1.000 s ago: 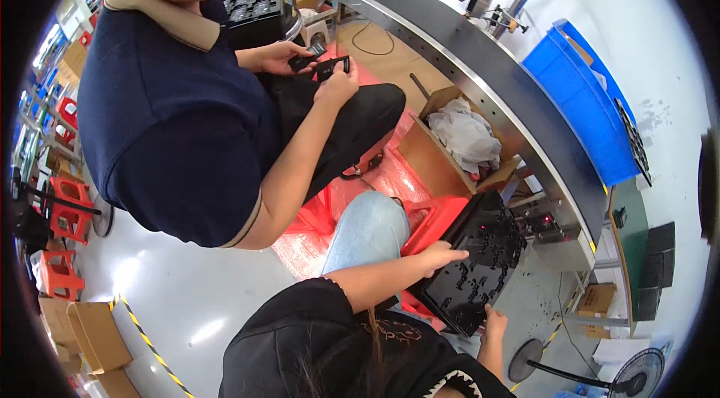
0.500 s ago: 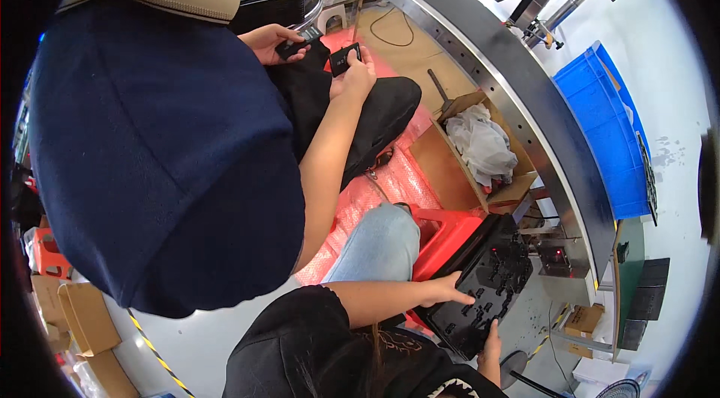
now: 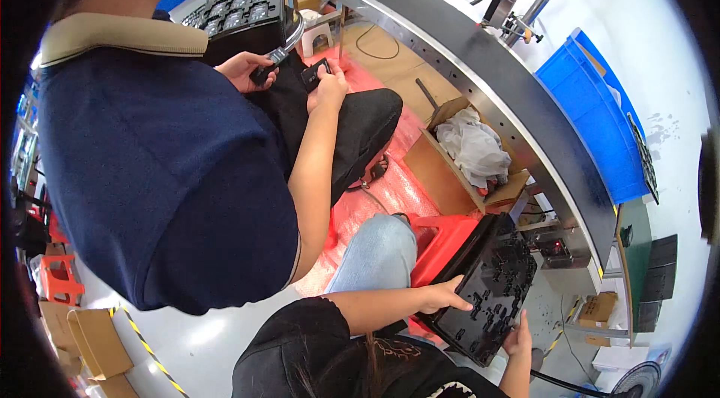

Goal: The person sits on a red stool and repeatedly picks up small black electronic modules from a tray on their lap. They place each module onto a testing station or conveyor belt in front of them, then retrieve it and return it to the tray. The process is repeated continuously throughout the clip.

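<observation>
A black plastic tray (image 3: 480,315) with several moulded pockets is tilted between my two hands at the lower right. My left hand (image 3: 444,295) grips its left edge, thumb on top and the other fingers hidden. On the near right edge, my right hand (image 3: 517,338) holds the same tray. Below and behind the tray's far left side is a red plastic stool (image 3: 444,244); I cannot tell whether the tray touches it. Dark edges under the tray suggest another black layer, but this is unclear.
On my left sits a co-worker in a navy shirt (image 3: 172,173), holding a small black flat piece (image 3: 315,75) and another dark piece. A metal-edged bench (image 3: 480,60) curves ahead. Also around are a blue bin (image 3: 592,120), a cardboard box (image 3: 442,173) with plastic bags, and a fan (image 3: 637,381).
The whole view has shifted a little. My right hand sits slightly farther right along the tray's edge. My left hand keeps its hold, and the co-worker still holds the two dark pieces.
</observation>
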The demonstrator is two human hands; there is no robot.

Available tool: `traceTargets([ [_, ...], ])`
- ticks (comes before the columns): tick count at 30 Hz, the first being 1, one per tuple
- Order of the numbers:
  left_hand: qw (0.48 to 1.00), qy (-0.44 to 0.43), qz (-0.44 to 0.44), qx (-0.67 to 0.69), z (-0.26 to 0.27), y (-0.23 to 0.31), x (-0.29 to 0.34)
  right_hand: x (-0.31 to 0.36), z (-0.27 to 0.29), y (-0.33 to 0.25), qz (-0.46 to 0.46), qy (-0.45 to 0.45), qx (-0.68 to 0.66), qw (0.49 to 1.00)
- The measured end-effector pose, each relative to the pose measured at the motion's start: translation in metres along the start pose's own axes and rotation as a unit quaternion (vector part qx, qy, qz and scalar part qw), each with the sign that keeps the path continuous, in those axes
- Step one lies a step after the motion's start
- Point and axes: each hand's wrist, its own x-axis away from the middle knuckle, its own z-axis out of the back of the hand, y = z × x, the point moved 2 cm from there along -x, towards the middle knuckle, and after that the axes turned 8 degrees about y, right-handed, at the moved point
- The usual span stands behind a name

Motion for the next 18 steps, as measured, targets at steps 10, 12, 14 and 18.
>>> traceTargets([
  [10, 0.981, -0.030, 0.079, -0.173, -0.100, 0.056, 0.085, 0.042, 0.023, 0.036, 0.097, 0.031, -0.133, 0.986],
  [12, 0.954, -0.049, 0.111, -0.273, -0.099, 0.032, 0.065, 0.061, 0.024, 0.036, 0.130, 0.089, -0.123, 0.980],
  [14, 0.925, -0.119, 0.054, -0.358, -0.094, -0.033, 0.027, 0.077, 0.050, 0.039, 0.096, 0.191, -0.107, 0.971],
  [18, 0.889, -0.241, 0.154, -0.359, -0.129, -0.051, 0.022, 0.080, 0.135, 0.091, 0.110, 0.275, -0.151, 0.943],
])
